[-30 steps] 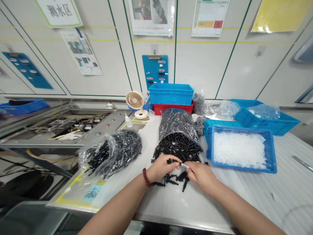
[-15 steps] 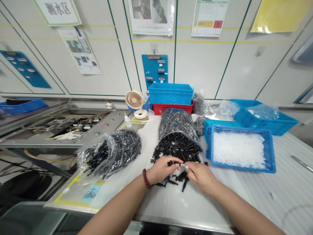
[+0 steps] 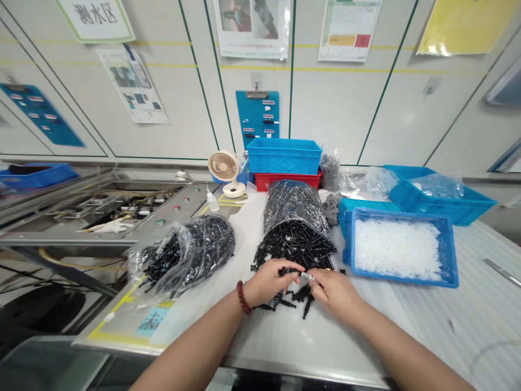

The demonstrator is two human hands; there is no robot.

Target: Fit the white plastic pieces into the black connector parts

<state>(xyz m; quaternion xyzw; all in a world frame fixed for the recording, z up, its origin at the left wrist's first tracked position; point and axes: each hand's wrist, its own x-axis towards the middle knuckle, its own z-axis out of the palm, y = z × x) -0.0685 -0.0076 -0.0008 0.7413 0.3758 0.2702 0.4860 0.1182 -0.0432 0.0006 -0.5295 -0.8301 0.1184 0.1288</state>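
My left hand (image 3: 272,282), with a beaded bracelet at the wrist, pinches a slim black fitting (image 3: 288,270). Against its right end sits a small white plastic piece (image 3: 306,276), gripped by the fingertips of my right hand (image 3: 336,292). The two pieces meet end to end; whether they are joined I cannot tell. Just behind my hands, a clear bag (image 3: 297,203) lies on its side with many similar black fittings (image 3: 299,241) spilling from its mouth. Several loose black fittings (image 3: 307,306) lie on the table below my fingers.
A blue tray (image 3: 456,266) of small white pieces stands right. Left lies another bag of black parts (image 3: 203,250). Behind are a small fan (image 3: 223,165), a dropper bottle (image 3: 212,201), and a blue bin (image 3: 285,157) on a red one (image 3: 262,182). A metal ruler-like strip (image 3: 502,271) lies far right.
Both hands stay in nearly the same place with the fitting and white piece between them. More of the black fitting shows above my left fingers than a second ago. The view has shifted slightly.
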